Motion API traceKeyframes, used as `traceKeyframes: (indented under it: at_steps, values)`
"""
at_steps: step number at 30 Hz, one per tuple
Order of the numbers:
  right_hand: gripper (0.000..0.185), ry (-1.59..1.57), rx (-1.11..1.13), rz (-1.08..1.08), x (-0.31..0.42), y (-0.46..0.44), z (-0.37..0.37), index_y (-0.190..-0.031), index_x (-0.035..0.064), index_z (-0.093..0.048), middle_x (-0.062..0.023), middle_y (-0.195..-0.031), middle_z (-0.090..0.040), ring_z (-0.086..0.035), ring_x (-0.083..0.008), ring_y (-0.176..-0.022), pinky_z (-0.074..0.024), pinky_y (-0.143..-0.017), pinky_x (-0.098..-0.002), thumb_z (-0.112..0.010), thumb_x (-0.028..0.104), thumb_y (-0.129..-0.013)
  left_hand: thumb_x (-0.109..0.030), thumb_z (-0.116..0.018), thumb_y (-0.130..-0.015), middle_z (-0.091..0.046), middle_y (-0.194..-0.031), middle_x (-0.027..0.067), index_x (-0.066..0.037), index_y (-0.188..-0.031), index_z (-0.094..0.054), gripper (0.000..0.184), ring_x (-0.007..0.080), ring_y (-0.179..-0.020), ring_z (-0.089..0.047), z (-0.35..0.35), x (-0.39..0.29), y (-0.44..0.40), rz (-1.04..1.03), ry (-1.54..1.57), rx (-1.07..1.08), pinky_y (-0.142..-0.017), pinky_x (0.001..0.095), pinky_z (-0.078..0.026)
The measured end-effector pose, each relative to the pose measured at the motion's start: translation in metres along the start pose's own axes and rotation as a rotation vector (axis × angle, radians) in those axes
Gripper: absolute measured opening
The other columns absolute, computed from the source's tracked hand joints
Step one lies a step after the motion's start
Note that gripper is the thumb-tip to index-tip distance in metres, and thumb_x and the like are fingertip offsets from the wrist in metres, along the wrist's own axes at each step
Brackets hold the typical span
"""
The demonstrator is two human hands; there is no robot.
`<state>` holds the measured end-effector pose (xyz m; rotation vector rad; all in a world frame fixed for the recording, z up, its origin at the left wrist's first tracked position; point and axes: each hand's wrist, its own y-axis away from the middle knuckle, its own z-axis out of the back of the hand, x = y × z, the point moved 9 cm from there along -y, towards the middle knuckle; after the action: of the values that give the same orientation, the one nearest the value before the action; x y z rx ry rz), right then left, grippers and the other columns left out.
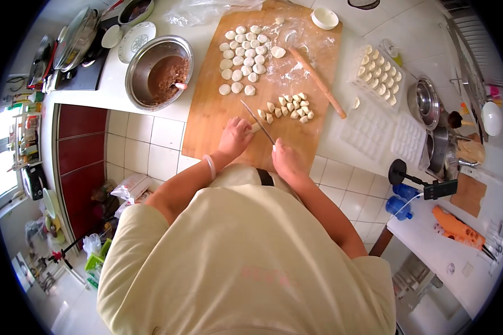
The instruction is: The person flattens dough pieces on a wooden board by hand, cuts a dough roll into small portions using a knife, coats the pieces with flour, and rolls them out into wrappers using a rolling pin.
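Note:
My left hand (236,137) has its fingers closed around a short roll of dough (255,128) on the wooden board (207,127). In my right hand (288,157) is a knife (255,118), its blade slanting up and left beside the end of the dough. Cut dough pieces (294,106) lie in a cluster just beyond the blade. Farther up the board are rows of flattened dough rounds (238,60). A rolling pin (317,82) rests diagonally on the floured right side, with a single flat wrapper (278,52) to its left.
A metal bowl of brown filling (167,78) stands left of the board, near a patterned plate (137,42). A small white bowl (324,18) sits at the board's far right corner. To the right are a tray of dumplings (379,75), clear trays (369,131) and metal bowls (424,101).

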<state>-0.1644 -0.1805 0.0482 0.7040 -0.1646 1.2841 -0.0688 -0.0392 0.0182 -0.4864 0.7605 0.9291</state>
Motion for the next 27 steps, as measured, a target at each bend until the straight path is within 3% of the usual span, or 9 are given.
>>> traceKeyframes:
  at_steps: [6,11,14,18,20,27]
  values:
    - [0.015,0.084,0.094,-0.039,-0.011,-0.008,-0.029,-0.096,-0.0012,-0.051,-0.0255,-0.077,-0.068,-0.069,-0.0411,-0.071,-0.0551,-0.062,-0.0513,-0.048,0.013,-0.096,-0.007,-0.073,-0.073,-0.057,-0.095,0.0141,-0.007,-0.096,-0.060,0.026,0.0364,-0.094,-0.055,-0.001,-0.005,0.000,-0.024,-0.024,0.017,-0.081,0.0450,-0.049]
    - [0.016,0.048,-0.015,-0.006,-0.014,-0.028,-0.048,-0.099,-0.0023,-0.049,-0.0271,-0.077,-0.067,-0.069,-0.0435,-0.073,-0.0549,-0.064,-0.0532,-0.048,0.014,-0.097,-0.007,-0.074,-0.074,-0.059,-0.095,0.0140,-0.006,-0.095,-0.061,0.026,0.0354,-0.091,-0.058,0.009,-0.002,0.003,-0.062,-0.094,-0.024,-0.077,0.0437,-0.051]
    - [0.019,-0.114,-0.045,-0.019,-0.012,-0.024,-0.033,-0.100,-0.0022,-0.049,-0.0268,-0.076,-0.066,-0.068,-0.0442,-0.071,-0.0543,-0.063,-0.0536,-0.048,0.017,-0.099,-0.009,-0.073,-0.075,-0.062,-0.093,0.0141,-0.004,-0.096,-0.062,0.024,0.0342,-0.089,-0.060,0.013,0.017,0.002,0.038,-0.050,-0.063,-0.076,0.0430,-0.051]
    - [0.021,-0.049,-0.099,0.100,0.008,-0.013,-0.015,-0.099,-0.0020,-0.049,-0.0262,-0.075,-0.066,-0.067,-0.0442,-0.069,-0.0537,-0.061,-0.0534,-0.049,0.019,-0.100,-0.011,-0.073,-0.078,-0.063,-0.089,0.0139,-0.003,-0.093,-0.064,0.020,0.0328,-0.085,-0.061,0.017,0.028,0.006,0.098,-0.046,-0.081,-0.075,0.0418,-0.051]
    - [0.021,-0.002,0.002,0.092,0.014,-0.014,-0.018,-0.099,-0.0017,-0.049,-0.0250,-0.073,-0.066,-0.066,-0.0437,-0.067,-0.0533,-0.059,-0.0531,-0.049,0.019,-0.100,-0.012,-0.073,-0.079,-0.063,-0.087,0.0136,-0.003,-0.092,-0.064,0.018,0.0325,-0.084,-0.061,0.018,0.029,0.004,0.115,-0.020,-0.082,-0.075,0.0415,-0.051]
    - [0.021,0.018,0.039,0.032,0.008,-0.038,-0.047,-0.101,-0.0032,-0.049,-0.0265,-0.071,-0.065,-0.066,-0.0451,-0.068,-0.0528,-0.059,-0.0540,-0.050,0.018,-0.099,-0.014,-0.074,-0.079,-0.063,-0.084,0.0124,-0.004,-0.091,-0.065,0.018,0.0305,-0.080,-0.060,0.026,0.028,0.012,0.119,-0.095,-0.096,-0.073,0.0414,-0.050]
